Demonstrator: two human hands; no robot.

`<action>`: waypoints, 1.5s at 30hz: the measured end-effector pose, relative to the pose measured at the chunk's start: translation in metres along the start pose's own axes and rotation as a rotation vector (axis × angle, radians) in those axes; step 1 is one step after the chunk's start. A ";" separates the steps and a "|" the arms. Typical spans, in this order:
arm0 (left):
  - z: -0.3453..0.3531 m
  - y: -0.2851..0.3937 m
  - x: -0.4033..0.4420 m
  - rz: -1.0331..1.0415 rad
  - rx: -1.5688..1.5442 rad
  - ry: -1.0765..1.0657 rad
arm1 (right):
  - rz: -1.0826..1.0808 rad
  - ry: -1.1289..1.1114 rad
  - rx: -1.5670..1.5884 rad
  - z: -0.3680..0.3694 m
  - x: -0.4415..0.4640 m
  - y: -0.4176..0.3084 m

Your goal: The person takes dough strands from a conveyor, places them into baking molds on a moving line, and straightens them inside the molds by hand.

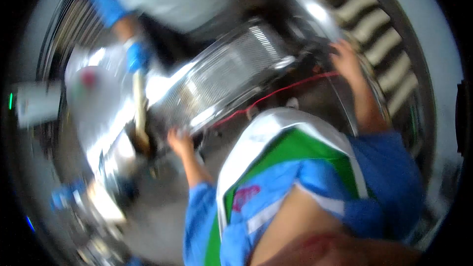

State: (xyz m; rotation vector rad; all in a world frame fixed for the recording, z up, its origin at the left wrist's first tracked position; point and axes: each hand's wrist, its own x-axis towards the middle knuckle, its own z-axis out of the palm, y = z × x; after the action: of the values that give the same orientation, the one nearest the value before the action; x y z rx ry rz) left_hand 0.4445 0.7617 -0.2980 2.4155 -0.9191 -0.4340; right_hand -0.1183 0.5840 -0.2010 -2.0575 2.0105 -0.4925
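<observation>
My left hand point(180, 142) is at the near left corner of a long, shiny metal unit point(221, 71) with a ridged, grille-like top. Its fingers are at the metal edge, but blur hides whether they grip it. Farther right, my right hand point(346, 60) reaches forward near the unit's right end, beside a curved bright metal rim point(315, 10). Those fingers are smeared too, and I cannot tell if they touch anything. A thin red cord point(281, 90) runs along the near side between my hands.
Across the unit stands another person in a blue sleeve point(106, 5), with a blue-gloved hand point(137, 58) by a pale bar point(140, 103). A shiny rounded metal surface point(91, 108) is at left. Striped cream-and-dark slats point(387, 44) line the right.
</observation>
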 end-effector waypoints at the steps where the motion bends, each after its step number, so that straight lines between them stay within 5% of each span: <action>1: -0.001 0.000 0.003 0.008 0.053 -0.018 | 0.081 -0.021 0.051 -0.002 -0.003 -0.010; 4: 0.001 0.017 -0.002 0.067 0.369 0.004 | 0.020 0.045 0.033 0.001 -0.014 0.014; 10: 0.061 0.054 -0.006 0.131 0.360 -0.091 | 0.291 0.241 -0.063 -0.060 -0.091 0.098; 12: 0.120 -0.025 0.039 0.635 0.342 0.015 | 0.448 0.327 -0.055 -0.079 -0.131 0.129; 16: 0.156 0.014 0.048 0.776 0.393 0.037 | 0.656 0.662 -0.462 -0.105 -0.212 0.213; 20: 0.153 0.050 0.024 0.832 0.418 0.016 | 1.202 0.558 -0.435 -0.203 -0.332 0.272; 24: 0.162 0.071 0.014 0.882 0.412 -0.047 | 1.664 0.259 -0.490 -0.190 -0.436 0.358; 28: 0.143 0.121 -0.040 0.767 0.408 -0.168 | 1.549 -0.157 -0.233 -0.184 -0.399 0.303; 30: 0.144 0.115 -0.058 0.766 0.400 -0.076 | 1.489 0.019 -0.296 -0.164 -0.389 0.302; 31: 0.124 0.147 -0.096 0.597 0.422 -0.127 | 1.451 -0.042 -0.307 -0.164 -0.384 0.307; 34: 0.112 0.132 -0.105 0.681 0.407 -0.100 | 1.220 -0.086 -0.375 -0.153 -0.352 0.294; 40: 0.082 0.113 -0.175 0.347 0.483 -0.137 | 0.734 -0.127 -0.223 -0.124 -0.256 0.256; 45: 0.072 0.057 -0.207 0.393 0.403 0.019 | 0.407 0.065 -0.045 -0.078 -0.189 0.241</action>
State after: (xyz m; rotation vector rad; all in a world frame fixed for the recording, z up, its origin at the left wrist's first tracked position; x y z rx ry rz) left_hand 0.2330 0.8424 -0.3011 2.4838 -1.5557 -0.0833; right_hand -0.3720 0.7686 -0.2378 -1.6040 2.4135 -0.4388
